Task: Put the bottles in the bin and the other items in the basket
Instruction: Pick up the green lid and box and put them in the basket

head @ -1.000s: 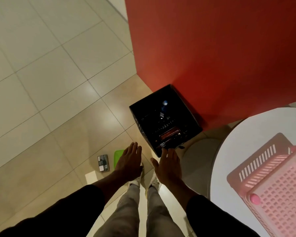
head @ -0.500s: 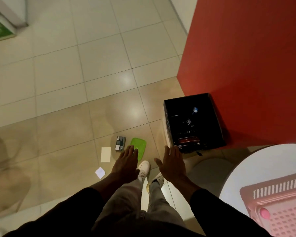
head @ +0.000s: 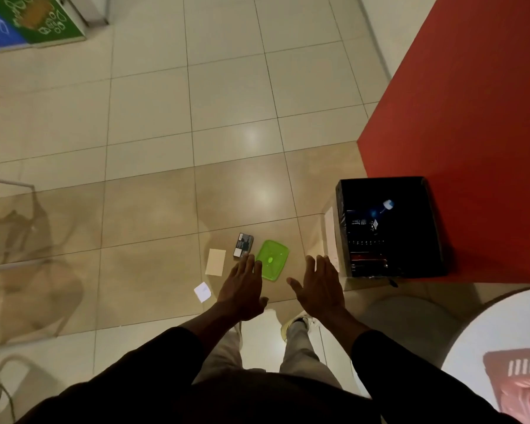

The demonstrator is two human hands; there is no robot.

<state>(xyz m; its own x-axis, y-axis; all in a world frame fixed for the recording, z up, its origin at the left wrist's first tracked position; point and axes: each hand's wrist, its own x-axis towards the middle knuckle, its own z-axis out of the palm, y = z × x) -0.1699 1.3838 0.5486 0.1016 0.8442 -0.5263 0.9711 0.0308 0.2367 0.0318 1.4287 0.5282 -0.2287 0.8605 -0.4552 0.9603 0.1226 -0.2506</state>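
1. Green plastic stands out first: a shallow rectangular lid (head: 271,260) lies flat on the floor tiles just left of the black bin (head: 389,224), the closest loose item to it.
2. Further left of the bin, beyond the lid, lie a small dark box (head: 243,246), a beige card (head: 215,262) and, furthest away, a white paper slip (head: 202,292).
3. Inside the bin we see a bottle (head: 383,208) with a pale cap. No bottle shows outside it, so we judge only basket items remain.
4. Our left hand (head: 242,289) is held out above the floor, fingers straight and relaxed, holding nothing. In view its fingertips line up with the lid's left edge.
5. Our right hand (head: 322,286) hangs between the lid and the bin, fingers spread, also empty.
6. To the near right of the bin, the pink basket (head: 517,381) sits on a round white table (head: 487,332), only partly in view.
7. We expect the lid to be light, stiff and slick, lying flush on the tile, so we would hook a fingertip under a corner rim and pinch there.
8. The card and slip look thin and floppy and probably need lifting by an edge. The box looks rigid enough to grip across its narrow sides.
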